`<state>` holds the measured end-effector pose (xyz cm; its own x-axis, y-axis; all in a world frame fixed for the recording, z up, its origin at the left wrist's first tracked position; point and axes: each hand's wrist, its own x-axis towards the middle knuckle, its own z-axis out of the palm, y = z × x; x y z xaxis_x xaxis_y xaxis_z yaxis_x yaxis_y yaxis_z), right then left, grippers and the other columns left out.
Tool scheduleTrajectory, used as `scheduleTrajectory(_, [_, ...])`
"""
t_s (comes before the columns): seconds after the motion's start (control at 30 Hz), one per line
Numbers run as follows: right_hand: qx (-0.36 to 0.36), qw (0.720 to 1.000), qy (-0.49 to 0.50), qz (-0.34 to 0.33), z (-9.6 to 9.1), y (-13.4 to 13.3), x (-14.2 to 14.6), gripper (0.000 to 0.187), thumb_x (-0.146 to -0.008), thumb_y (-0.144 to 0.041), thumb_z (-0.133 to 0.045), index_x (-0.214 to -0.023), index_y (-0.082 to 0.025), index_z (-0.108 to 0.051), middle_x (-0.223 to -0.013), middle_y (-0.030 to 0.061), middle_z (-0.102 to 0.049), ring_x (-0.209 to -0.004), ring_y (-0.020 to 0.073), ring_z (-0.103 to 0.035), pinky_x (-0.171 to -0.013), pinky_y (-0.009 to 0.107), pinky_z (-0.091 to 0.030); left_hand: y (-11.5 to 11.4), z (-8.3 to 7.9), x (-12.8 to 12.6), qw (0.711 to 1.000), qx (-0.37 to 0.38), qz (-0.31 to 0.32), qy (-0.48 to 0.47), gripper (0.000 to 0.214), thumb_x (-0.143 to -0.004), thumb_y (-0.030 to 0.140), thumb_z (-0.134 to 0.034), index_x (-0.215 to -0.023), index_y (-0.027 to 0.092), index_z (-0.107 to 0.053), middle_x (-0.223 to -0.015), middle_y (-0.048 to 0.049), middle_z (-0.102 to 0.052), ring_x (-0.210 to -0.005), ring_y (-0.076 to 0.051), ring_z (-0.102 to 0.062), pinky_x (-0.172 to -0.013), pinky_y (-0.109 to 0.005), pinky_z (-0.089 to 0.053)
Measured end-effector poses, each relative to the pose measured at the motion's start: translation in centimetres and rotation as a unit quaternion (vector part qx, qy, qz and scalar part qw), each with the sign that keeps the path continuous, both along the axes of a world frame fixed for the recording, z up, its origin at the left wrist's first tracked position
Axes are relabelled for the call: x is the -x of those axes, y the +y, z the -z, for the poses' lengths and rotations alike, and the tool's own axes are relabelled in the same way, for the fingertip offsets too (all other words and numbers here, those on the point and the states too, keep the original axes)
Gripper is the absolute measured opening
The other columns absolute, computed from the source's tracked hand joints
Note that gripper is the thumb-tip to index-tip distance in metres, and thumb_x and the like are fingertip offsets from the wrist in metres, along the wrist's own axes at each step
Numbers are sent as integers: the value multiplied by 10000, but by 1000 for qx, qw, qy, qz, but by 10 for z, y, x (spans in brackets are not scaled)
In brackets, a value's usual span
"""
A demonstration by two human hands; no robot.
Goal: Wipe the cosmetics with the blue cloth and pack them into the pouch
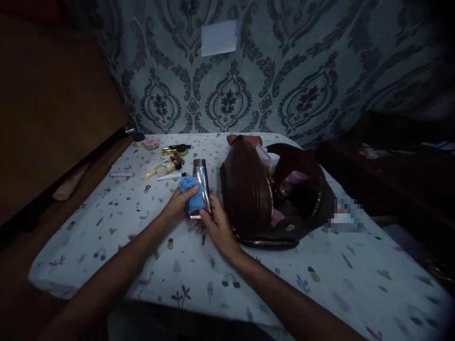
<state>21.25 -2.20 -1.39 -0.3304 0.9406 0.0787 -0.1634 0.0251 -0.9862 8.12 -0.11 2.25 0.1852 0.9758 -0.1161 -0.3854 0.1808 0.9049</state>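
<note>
A shiny metallic bottle with a darker cap tilts a little above the patterned cloth, its base towards me. Around its lower part are the fingers of my right hand, thumb along the side. My left hand presses a bunched blue cloth against the bottle's left side, the thumb on top of the cloth. Close to my right hand stands a brown leather bag, unzipped and gaping, with a purple-capped item and a white-topped jar inside. Deeper contents are lost in shadow.
Small cosmetics lie to the left: a pink jar, a dark-lidded jar, a white tube and a white stick. Behind the bag is a brown pouch. A patterned wall rises at the table's far edge.
</note>
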Motion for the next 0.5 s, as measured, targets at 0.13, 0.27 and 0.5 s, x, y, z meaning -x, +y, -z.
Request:
scheduleTrajectory(0.13, [-42, 998, -47, -10, 2, -1, -1, 495, -935, -440, -550, -1375, -232, -466, -1060, 79, -666, -782, 191, -666, -549, 271, -517, 7, -8, 14, 999, -7, -53, 9, 437, -615, 402, -883, -898, 135, -684, -770, -69, -757, -597, -216, -715, -513, -295, -583])
scheduleTrajectory(0.27, [-103, 991, -89, 19, -3, 1, -5, 383, -942, -477, -558, -1221, -225, -628, -1197, 115, -620, -1018, 237, -628, -670, 304, -566, 13, -14, 38, 995, -26, -69, 66, 453, -593, 400, -885, -892, 135, -671, -789, -72, -749, -721, -240, -729, -676, -347, -604])
scheduleTrajectory(0.5, [-71, 995, 1, 75, -9, 5, -7, 693, -888, -515, -650, -1479, -295, -362, -1193, 89, -542, -969, 201, -621, -611, 269, -536, 10, -34, 70, 904, -166, 32, 392, 277, -725, 373, -748, -870, 187, -603, -739, 15, -606, -658, -163, -577, -600, -266, -478])
